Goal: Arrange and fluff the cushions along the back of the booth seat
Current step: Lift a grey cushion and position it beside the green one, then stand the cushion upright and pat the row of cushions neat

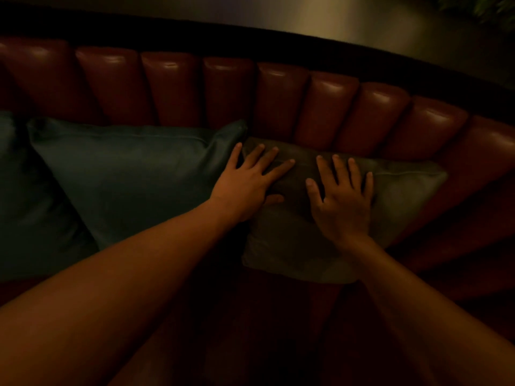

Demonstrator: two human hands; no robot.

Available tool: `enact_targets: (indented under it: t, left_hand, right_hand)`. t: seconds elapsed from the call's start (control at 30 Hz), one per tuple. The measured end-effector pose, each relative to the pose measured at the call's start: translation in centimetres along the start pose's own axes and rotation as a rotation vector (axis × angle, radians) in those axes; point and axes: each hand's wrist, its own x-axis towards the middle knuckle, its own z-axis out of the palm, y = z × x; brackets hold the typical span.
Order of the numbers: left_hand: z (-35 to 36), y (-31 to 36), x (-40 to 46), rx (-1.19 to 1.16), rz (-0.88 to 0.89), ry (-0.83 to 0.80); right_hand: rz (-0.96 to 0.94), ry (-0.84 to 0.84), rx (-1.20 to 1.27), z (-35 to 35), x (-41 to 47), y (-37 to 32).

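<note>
A small grey-green cushion (401, 201) leans against the channelled red leather backrest (328, 107) of the booth. My left hand (250, 182) lies flat on the cushion's upper left part, fingers spread, with the thumb tucked at its left edge. My right hand (342, 199) presses flat on the cushion's middle, fingers apart. A larger dark teal cushion (133, 176) stands just to the left, its right corner touching the small cushion. Another teal cushion (25, 207) sits at the far left, partly behind the large one.
The red leather seat (459, 263) curves away to the right and runs below the cushions. A dark ledge (362, 51) tops the backrest, with a dim wall behind it. Some foliage (493, 6) shows at the top right corner.
</note>
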Motion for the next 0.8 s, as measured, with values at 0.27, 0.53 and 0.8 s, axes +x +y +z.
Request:
enact_targets:
  t: [0.27,0.53,0.8]
  left_hand:
    - [-1.0,-0.2,-2.4,-0.116,-0.058,0.091]
    - [-10.1,-4.9,-3.1,-0.075,-0.186,0.126]
    - [-24.9,-10.3,-7.2,-0.082,-0.337,0.252]
  right_hand:
    - [-0.025,-0.072,-0.007,-2.2,-1.4,2.6]
    - [-0.069,-0.051,0.086,-10.1,3.5,-3.1]
    - [-0.132,0.043,0.257,-23.3,9.6,-14.3]
